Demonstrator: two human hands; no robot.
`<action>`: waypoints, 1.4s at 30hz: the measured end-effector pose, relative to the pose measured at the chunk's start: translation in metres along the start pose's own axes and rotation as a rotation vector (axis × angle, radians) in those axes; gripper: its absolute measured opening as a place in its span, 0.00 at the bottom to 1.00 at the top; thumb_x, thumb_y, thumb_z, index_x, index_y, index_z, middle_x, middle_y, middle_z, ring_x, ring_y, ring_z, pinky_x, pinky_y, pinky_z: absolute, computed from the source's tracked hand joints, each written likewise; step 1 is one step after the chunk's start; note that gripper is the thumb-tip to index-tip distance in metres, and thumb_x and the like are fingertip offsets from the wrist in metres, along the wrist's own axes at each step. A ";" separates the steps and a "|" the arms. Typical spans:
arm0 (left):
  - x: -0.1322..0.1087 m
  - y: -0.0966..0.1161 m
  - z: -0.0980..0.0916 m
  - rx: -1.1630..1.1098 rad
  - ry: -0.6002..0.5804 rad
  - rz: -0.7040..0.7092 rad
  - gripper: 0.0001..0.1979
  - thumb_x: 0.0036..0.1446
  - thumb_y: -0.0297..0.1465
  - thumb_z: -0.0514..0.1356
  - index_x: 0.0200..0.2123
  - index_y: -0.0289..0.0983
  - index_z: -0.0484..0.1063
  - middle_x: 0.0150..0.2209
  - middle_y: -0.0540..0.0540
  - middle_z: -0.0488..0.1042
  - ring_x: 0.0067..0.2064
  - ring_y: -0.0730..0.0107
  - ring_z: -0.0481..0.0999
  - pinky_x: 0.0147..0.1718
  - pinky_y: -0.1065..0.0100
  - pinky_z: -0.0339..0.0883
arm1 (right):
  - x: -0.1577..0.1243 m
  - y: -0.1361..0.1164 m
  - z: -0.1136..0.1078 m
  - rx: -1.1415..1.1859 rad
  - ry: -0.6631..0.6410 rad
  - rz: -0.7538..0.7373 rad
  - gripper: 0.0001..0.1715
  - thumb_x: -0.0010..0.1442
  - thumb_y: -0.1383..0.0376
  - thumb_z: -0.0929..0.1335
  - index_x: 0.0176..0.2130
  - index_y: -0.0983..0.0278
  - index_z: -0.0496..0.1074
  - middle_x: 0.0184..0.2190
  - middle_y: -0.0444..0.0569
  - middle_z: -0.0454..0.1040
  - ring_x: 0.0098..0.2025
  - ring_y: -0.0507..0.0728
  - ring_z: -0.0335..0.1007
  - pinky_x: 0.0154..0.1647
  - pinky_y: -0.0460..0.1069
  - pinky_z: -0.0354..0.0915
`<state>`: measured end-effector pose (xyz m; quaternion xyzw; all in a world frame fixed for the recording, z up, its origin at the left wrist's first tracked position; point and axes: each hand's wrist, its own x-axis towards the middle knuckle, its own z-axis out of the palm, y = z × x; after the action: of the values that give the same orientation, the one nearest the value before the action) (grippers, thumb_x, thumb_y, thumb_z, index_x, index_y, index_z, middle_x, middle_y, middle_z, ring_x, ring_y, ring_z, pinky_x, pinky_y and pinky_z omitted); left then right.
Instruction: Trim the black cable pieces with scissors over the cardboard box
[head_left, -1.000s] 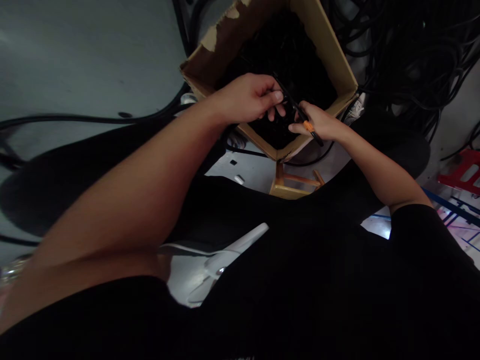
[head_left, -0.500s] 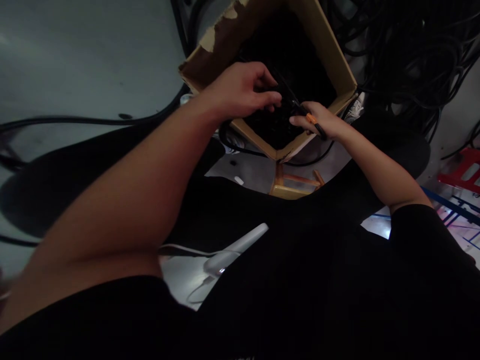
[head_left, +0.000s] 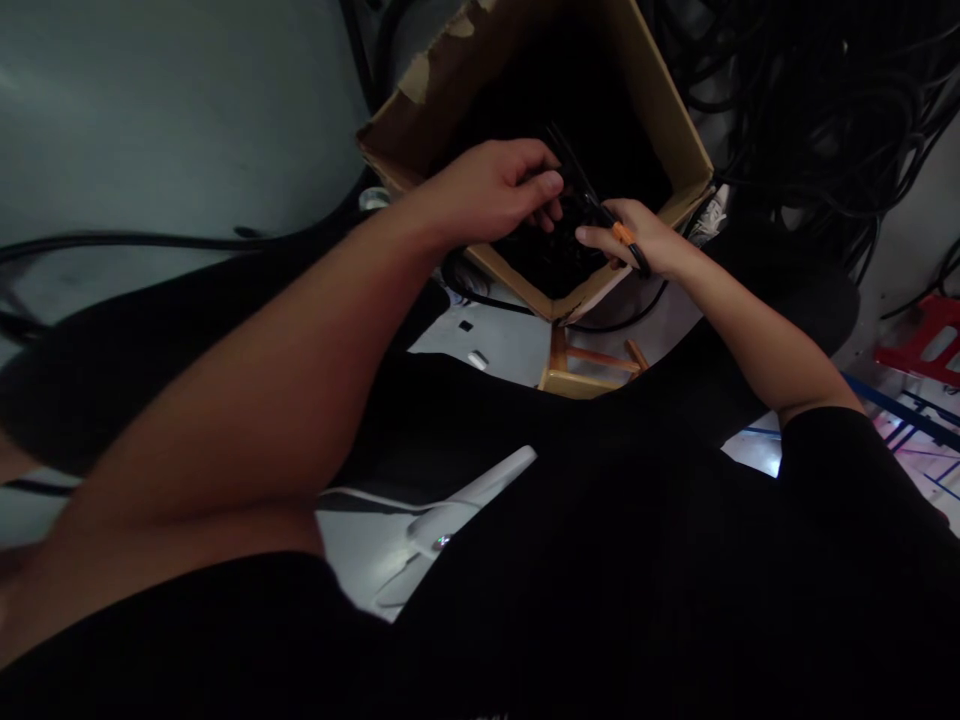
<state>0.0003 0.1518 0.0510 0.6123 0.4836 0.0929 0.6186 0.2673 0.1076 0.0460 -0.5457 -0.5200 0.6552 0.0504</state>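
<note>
My left hand [head_left: 491,190] is closed, pinching a small dark item I cannot make out, over the open cardboard box [head_left: 675,130]. My right hand [head_left: 637,245] is wrapped round a black tool with an orange band [head_left: 621,235], whose thin tip points up-left toward my left fingers. Both hands meet above the box's dark inside, which holds black parts too dim to tell apart. The box rests on a small wooden stool [head_left: 581,370].
A tangle of black cables [head_left: 810,90] lies to the right of the box. One black cable [head_left: 150,240] runs along the grey floor at left. A white device with a cord [head_left: 465,500] lies on my lap. A red stool [head_left: 930,340] stands at far right.
My left hand dipped toward the box with fingers loosened, then came back closed in a pinch near the tool's tip. My right hand stayed almost still.
</note>
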 end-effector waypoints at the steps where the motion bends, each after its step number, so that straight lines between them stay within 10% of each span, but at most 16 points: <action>1: 0.001 -0.001 0.002 0.020 -0.002 0.002 0.07 0.88 0.28 0.63 0.53 0.42 0.82 0.44 0.45 0.90 0.43 0.59 0.93 0.51 0.62 0.83 | 0.001 0.000 0.002 0.022 -0.007 -0.016 0.37 0.79 0.37 0.84 0.44 0.57 0.67 0.38 0.45 0.73 0.41 0.57 0.74 0.50 0.56 0.88; 12: -0.001 0.003 -0.003 0.221 0.108 -0.008 0.05 0.82 0.26 0.67 0.54 0.34 0.85 0.50 0.42 0.92 0.53 0.56 0.91 0.62 0.62 0.82 | 0.013 0.020 0.007 -0.039 0.030 -0.062 0.35 0.77 0.39 0.83 0.48 0.56 0.65 0.43 0.44 0.69 0.50 0.61 0.72 0.69 0.66 0.83; 19: -0.002 0.009 0.003 0.003 0.151 -0.121 0.16 0.74 0.23 0.76 0.50 0.45 0.73 0.44 0.43 0.94 0.42 0.54 0.95 0.48 0.56 0.88 | 0.010 0.019 0.009 -0.084 -0.013 -0.092 0.37 0.75 0.36 0.83 0.48 0.55 0.65 0.43 0.44 0.67 0.52 0.63 0.72 0.67 0.65 0.82; 42: -0.004 0.007 0.009 0.023 0.158 -0.089 0.14 0.69 0.31 0.79 0.47 0.47 0.77 0.40 0.45 0.91 0.42 0.49 0.95 0.51 0.50 0.93 | 0.012 0.017 0.016 -0.058 -0.041 -0.055 0.40 0.80 0.30 0.81 0.48 0.57 0.68 0.41 0.45 0.72 0.47 0.60 0.73 0.58 0.58 0.83</action>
<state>0.0081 0.1452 0.0568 0.5881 0.5586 0.1078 0.5748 0.2589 0.0972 0.0232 -0.5189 -0.5545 0.6493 0.0420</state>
